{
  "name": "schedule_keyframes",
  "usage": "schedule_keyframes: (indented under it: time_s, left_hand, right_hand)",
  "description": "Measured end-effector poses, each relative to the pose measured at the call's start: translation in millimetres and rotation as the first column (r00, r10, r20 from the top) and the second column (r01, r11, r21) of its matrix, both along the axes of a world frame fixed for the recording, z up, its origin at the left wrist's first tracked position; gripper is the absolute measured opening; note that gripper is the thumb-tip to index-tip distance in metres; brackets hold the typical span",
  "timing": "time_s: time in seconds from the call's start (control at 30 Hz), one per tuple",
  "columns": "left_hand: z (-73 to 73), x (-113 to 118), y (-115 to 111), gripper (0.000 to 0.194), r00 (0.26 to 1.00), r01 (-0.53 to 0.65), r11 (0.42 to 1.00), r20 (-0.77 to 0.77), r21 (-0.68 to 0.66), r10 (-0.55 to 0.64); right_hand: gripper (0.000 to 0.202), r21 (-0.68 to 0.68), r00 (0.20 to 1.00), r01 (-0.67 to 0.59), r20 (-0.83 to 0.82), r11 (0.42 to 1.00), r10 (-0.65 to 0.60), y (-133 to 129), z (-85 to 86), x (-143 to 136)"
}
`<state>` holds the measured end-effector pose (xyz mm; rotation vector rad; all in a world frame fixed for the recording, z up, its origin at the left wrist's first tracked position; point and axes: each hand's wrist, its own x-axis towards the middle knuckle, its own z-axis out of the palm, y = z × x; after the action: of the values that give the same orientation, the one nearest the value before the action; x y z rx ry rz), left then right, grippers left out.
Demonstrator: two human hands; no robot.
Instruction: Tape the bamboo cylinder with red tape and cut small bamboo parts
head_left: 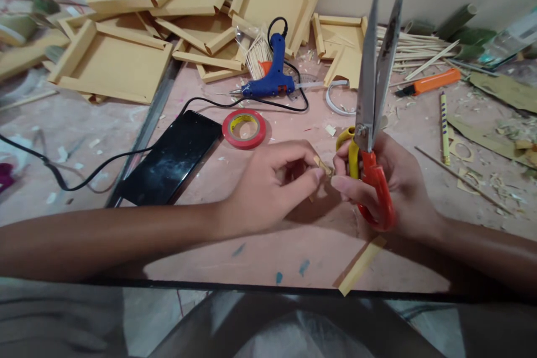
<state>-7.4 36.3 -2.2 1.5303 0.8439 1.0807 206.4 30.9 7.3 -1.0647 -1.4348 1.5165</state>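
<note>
Here, small strip [321, 164] between hands [271, 184] [405, 187].

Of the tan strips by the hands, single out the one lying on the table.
The loose strip, slanting to the table's front edge, below the scissors in view; the other strip is pinched in the left hand.

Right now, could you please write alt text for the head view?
The left hand pinches a small tan strip while the right hand holds scissors, blades upward, over a cluttered table. Beyond lie a blue glue gun and yellow trays.
</note>
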Motion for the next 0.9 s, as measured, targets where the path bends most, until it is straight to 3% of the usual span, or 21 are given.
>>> schedule_keyframes:
  time_s: [0.2, 0.33, 0.7, 0.9]
  left_hand:
    - [23.0, -10, 10, 0.02, 0.982, -0.186, 0.977, 0.051, 0.1, 0.182]
    - [26.6, -12, 11, 0.017, 0.977, -0.192, 0.97, 0.128, 0.151, 0.173]
    - [31.0, -8, 7, 0.021, 0.974, -0.199, 0.967, 0.14, 0.16, 0.177]
    - [31.3, -10, 5, 0.022, 0.981, -0.193, 0.968, 0.063, 0.161, 0.185]
  right_hand:
    - [0.038, 0.085, 0.975, -0.211, 0.087, 0.974, 0.203, 0, -4.3, 16]
    - [0.038, 0.143, 0.952, -0.292, 0.136, 0.946, 0.273, -1, 0.2, 14]
    - [0.041, 0.138, 0.944, -0.324, 0.107, 0.936, 0.311, -4, 3.0, 7]
    - [0.039, 0.141, 0.943, -0.324, 0.129, 0.935, 0.308, -4, 1.7, 7]
